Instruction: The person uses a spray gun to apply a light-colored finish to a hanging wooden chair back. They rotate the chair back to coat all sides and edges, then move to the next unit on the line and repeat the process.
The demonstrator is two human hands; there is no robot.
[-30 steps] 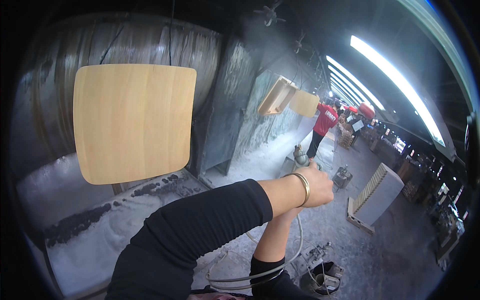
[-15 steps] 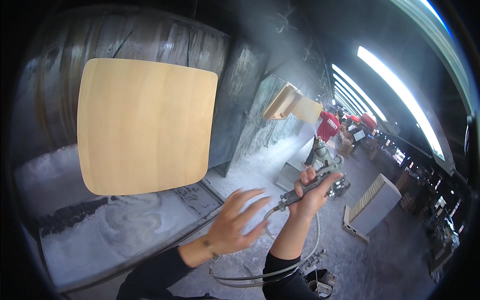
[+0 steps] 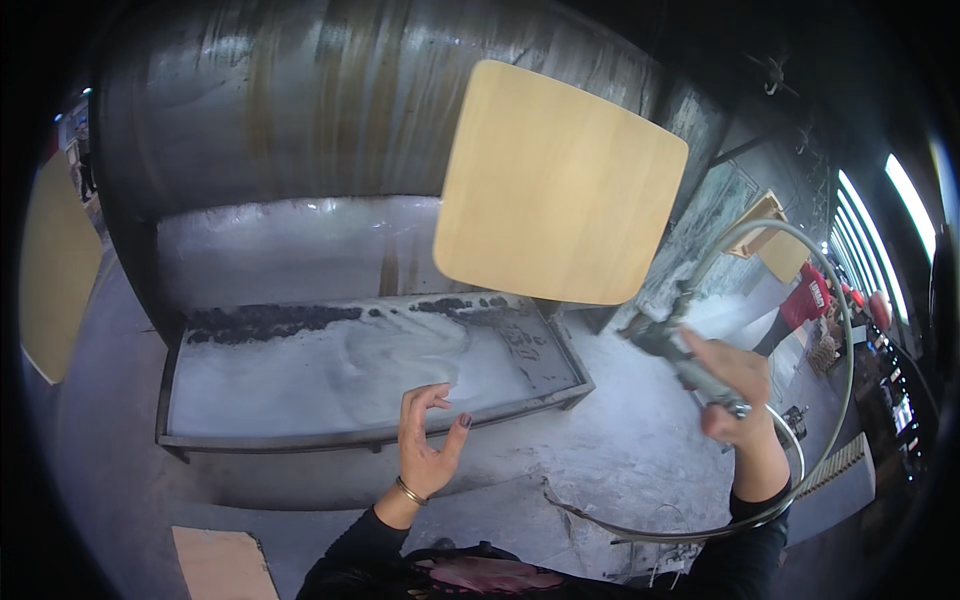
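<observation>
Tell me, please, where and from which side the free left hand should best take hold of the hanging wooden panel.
Probably by its lower edge, coming from below. The wooden panel hangs with its broad pale face toward the camera, and that face offers nothing to grip. Its rounded lower left corner is the part nearest the empty, open left hand. The right hand is closed on the spray gun, so it is not free.

1. Three hanging wooden panels: one (image 3: 560, 185) above the trough (image 3: 370, 435), two (image 3: 775, 235) far right of it.
2. One spray gun (image 3: 680, 360), right of the trough.
3. One hose (image 3: 840, 400).
</observation>
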